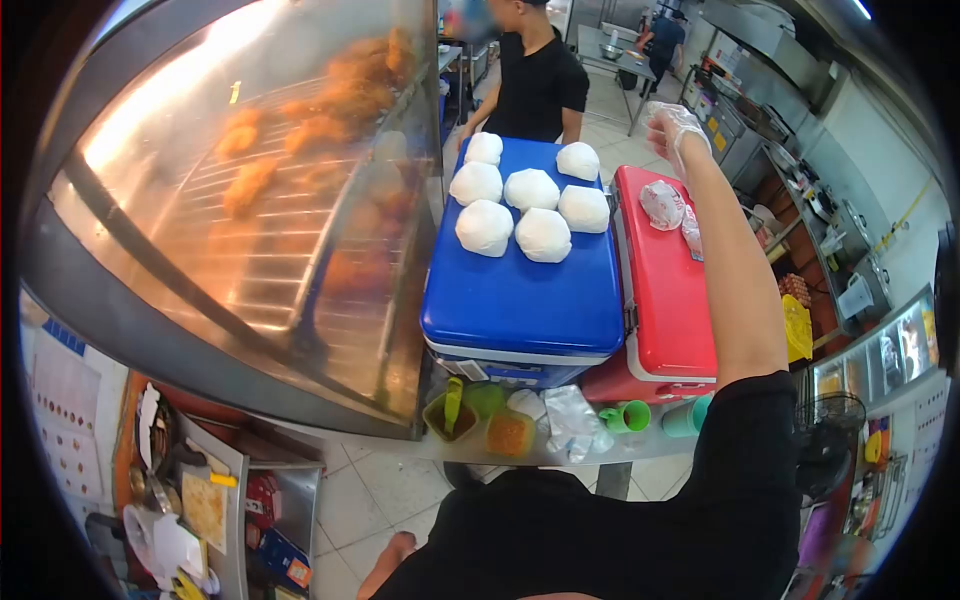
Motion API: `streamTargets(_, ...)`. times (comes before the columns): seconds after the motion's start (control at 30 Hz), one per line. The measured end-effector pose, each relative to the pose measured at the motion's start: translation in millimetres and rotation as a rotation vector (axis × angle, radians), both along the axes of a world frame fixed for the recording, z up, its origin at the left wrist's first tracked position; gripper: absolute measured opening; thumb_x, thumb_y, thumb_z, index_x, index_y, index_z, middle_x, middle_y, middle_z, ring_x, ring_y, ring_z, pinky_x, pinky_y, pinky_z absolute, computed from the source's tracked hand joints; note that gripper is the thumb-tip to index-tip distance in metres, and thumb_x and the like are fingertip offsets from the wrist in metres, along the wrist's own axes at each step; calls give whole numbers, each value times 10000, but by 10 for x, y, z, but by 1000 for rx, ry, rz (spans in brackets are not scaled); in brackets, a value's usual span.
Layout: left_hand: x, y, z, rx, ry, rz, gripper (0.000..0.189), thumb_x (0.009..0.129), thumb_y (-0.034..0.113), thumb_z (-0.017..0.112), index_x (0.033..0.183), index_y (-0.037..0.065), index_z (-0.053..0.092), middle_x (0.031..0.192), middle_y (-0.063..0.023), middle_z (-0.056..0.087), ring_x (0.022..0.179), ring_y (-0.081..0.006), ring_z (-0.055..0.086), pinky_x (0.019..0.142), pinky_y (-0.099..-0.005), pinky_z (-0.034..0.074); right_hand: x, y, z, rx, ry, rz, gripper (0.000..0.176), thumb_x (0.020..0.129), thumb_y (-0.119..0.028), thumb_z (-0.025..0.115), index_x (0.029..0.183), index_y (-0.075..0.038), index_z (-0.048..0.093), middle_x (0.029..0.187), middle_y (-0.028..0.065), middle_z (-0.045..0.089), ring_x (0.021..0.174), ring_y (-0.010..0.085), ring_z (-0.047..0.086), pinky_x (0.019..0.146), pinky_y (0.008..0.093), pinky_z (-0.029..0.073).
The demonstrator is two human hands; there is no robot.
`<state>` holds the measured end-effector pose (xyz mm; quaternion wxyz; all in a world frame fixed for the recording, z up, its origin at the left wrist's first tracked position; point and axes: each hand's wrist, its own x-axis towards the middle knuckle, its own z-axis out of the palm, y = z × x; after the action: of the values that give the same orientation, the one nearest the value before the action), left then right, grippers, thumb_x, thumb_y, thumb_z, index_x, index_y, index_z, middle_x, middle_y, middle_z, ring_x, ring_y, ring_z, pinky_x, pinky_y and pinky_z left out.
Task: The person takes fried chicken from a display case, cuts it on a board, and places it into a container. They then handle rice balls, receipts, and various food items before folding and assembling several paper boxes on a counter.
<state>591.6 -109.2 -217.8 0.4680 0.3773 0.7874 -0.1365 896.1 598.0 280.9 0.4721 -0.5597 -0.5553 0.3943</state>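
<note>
My right hand (pixel 677 132), in a clear plastic glove, reaches over the far end of a red cooler (pixel 665 320). Its fingers look loosely bent and apart, and nothing shows in them. Below it, two crinkly wrapped bundles, one a rounded packet (pixel 661 205), lie on the red lid. Several round white wrapped bundles (pixel 532 191) sit grouped on the far half of a blue cooler (pixel 520 300), left of my right arm. My left hand (pixel 402 543) hangs low near my body, away from the coolers; its fingers are mostly hidden.
A glass display case (pixel 250 200) with fried pieces on a rack stands left. Along the counter's near edge are sauce tubs (pixel 510 434), a clear plastic bag (pixel 575 422) and a green cup (pixel 627 416). A person in black (pixel 543 85) stands behind the blue cooler; another (pixel 663 45) is farther back.
</note>
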Motion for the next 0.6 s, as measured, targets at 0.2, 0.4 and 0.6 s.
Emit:
streamTargets(0.2,-1590,85,-1265,237,-295,847,298,883,40,513,1169,1,585,951,-186,729,686,-273,692,543,-406,543,-424,-537,-173,65,-138,139,276,912,-203,602,1167,-102,572,846,43,637,674,158,616,609,304,508)
streamTargets(0.4,-2461,357,-1531,216,-305,150,272,882,70,550,1141,18,618,874,-163,708,776,-286,698,598,-419,538,-527,-1679,-440,-229,-438,422,206,956,-268,609,1022,-73,621,800,50,605,656,150,576,582,312,495)
streamTargets(0.6,-2510,713,-1363,291,-200,-1192,234,782,207,685,916,23,740,963,-184,715,908,-306,714,742,-408,571,-450,-2347,-971,-52,-1123,389,366,957,-406,578,1015,-62,692,956,189,682,975,347,668,838,438,520)
